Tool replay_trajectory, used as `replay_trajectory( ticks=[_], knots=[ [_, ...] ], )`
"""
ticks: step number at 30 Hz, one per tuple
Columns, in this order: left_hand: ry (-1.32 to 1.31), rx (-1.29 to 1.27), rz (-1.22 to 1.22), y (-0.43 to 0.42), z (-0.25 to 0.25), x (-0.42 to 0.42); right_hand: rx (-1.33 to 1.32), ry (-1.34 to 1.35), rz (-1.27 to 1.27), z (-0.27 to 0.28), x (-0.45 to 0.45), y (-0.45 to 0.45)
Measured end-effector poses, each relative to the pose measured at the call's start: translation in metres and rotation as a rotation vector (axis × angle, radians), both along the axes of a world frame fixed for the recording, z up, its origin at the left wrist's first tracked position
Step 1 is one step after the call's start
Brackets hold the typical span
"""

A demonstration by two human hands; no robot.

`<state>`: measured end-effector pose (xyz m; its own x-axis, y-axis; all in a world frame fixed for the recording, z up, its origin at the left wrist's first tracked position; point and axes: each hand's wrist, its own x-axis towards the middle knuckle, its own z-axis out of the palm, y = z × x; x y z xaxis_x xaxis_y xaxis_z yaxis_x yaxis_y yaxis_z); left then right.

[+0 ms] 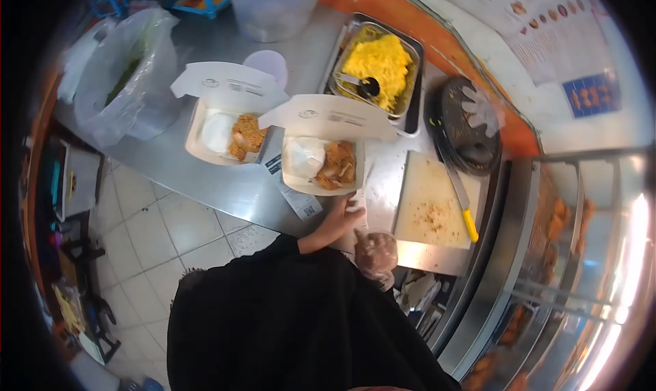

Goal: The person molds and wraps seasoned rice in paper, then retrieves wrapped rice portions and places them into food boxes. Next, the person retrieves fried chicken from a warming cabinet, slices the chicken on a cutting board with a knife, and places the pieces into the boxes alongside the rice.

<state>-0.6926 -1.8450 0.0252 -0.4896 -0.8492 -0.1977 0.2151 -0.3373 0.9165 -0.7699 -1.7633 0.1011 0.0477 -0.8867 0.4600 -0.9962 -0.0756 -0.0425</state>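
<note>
My left hand (333,225), bare, is at the front right corner of the nearer takeaway box (321,185), its fingers partly stretched and close to the box. That box stands with its lid up and contains white rice (305,156) and cut fried chicken (337,166). Just right of my left hand is my right hand (376,253), in a clear plastic glove, with its fingers curled in; anything inside them is hidden. A second takeaway box (195,132), lid also raised, holds rice and fried chicken. Under the nearer box lies a printed paper slip (302,203).
Right of the boxes lies a cutting board (437,206) with crumbs and a yellow-handled knife (465,210). Behind it are a metal pan (413,93) of yellow food and a black stone mortar (451,111). A bag-lined tub (154,107) stands left; a food display cabinet (499,309) stands right.
</note>
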Motion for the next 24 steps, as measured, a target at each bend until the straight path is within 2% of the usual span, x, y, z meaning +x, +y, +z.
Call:
replay_trajectory(
  ticks=[1,2,7,14,20,22,24],
  knots=[
    [0.075,-0.004,-0.123,-0.01,0.001,0.003,0.003,0.011,-0.026,0.002,0.006,0.006],
    [0.132,0.199,-0.212,-0.017,0.006,0.006,0.024,-0.003,-0.01,0.003,0.012,0.011],
    [0.314,0.377,-0.226,-0.029,0.049,0.025,0.034,-0.008,-0.02,0.014,0.034,0.037],
    [0.358,0.304,-0.278,-0.012,0.074,0.077,-0.073,-0.134,0.008,0.022,0.084,0.074],
    [0.307,0.288,-0.127,-0.008,0.085,0.14,-0.037,-0.313,0.149,0.038,0.119,0.087],
    [0.139,0.149,-0.037,-0.016,0.08,0.161,-0.038,-0.365,0.121,0.037,0.119,0.089],
    [0.104,0.185,0.072,-0.026,0.077,0.186,-0.038,-0.37,0.092,0.04,0.12,0.076]
  ],
)
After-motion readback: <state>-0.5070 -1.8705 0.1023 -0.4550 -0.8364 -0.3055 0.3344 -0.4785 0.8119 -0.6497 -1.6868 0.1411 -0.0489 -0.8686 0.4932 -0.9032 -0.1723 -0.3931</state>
